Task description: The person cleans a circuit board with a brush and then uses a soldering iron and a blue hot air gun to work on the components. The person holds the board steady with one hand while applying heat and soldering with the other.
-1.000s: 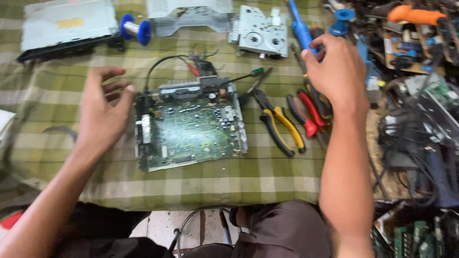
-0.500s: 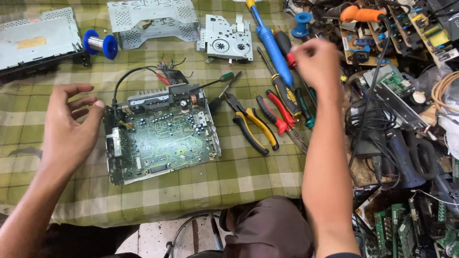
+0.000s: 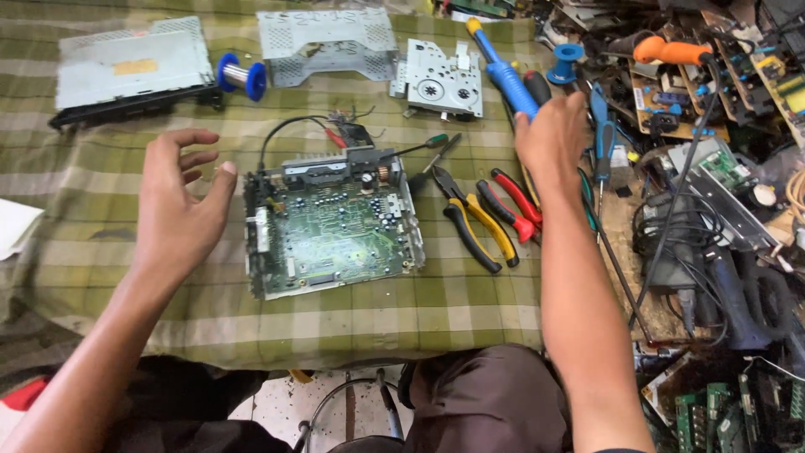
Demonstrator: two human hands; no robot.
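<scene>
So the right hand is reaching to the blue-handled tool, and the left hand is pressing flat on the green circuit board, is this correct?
Not quite. In the head view the left hand is open beside the green circuit board, to its left and not on it. The right hand is indeed at the blue-handled tool.

The flat square circuit board point(image 3: 331, 228) is green. The woven cloth table cover point(image 3: 101, 252) is green-and-cream plaid. The long-handled soldering iron point(image 3: 503, 74) is blue with a yellow tip.

A bench point(image 3: 109, 277) under green checked cloth carries a circuit board point(image 3: 331, 222) at centre, pliers point(image 3: 474, 220) at three o'clock, a metal case point(image 3: 130, 67) at ten o'clock.
</scene>
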